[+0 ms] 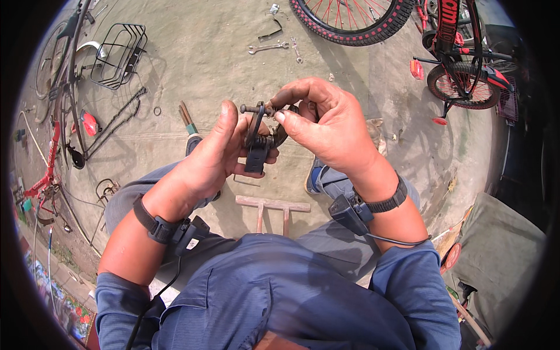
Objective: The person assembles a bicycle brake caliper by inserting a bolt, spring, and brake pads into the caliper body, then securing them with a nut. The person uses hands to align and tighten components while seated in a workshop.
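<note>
In front of my body, my left hand (219, 151) holds a black metal bracket (256, 154) with two curved arms, its thumb raised and its fingers behind and under the piece. A long bolt (251, 109) passes crosswise through the bracket's top, head toward my left thumb. My right hand (332, 119) is closed at the bolt's other end, thumb and index finger pinched there. Whatever small part sits between those fingertips is mostly hidden. Just below the hands, a thin bent rod (246, 182) shows near the ground.
A wooden stool-like piece (273, 203) is between my legs. Wrenches (268, 47) lie ahead near a bicycle wheel (353, 17). On the left are a black wire basket (118, 55), a chain (116, 125) and a red bicycle frame (51, 160). Another bicycle (461, 52) stands far right.
</note>
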`<state>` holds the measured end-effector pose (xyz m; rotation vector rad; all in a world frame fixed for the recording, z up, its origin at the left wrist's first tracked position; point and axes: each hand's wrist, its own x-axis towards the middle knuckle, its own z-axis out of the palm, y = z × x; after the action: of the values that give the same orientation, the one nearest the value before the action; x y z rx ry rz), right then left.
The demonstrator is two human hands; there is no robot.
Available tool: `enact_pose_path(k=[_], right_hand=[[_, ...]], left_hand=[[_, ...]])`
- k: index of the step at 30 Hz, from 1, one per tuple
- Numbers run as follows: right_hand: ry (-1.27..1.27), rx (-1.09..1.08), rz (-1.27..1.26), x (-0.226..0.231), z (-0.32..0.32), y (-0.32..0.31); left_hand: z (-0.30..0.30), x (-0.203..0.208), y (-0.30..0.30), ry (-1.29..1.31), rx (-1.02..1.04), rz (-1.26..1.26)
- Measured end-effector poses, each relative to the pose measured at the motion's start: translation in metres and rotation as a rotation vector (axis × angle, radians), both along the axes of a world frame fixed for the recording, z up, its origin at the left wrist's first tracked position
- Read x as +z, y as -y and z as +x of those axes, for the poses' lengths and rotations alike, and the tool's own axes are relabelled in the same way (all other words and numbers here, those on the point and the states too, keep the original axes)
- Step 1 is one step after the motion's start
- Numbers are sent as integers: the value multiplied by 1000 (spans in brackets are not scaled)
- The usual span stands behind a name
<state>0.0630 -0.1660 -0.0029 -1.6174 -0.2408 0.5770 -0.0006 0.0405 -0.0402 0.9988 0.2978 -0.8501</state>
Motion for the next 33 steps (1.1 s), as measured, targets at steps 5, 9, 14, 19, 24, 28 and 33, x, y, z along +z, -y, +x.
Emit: enact_pose_path(k=[5,9,14,19,24,28,33], right_hand=[[-13,-18,4,6,-3,-2],[14,-74,30,4,-5,-7],[-81,-49,71,11,-6,-4],[-2,1,-24,7,-3,0],[-38,44,94,1,-2,2],[-125,-16,186,-1,-5,-4],[-140,-41,198,0,-6,-6]], left_hand=[[2,1,0,1,-12,-20],[1,1,1,19,3,-43],[1,5,2,29,7,-50],[2,5,3,62,10,-42],[1,5,3,72,3,-50],[0,5,3,84,-2,-58],[-1,3,6,94,-41,-122]])
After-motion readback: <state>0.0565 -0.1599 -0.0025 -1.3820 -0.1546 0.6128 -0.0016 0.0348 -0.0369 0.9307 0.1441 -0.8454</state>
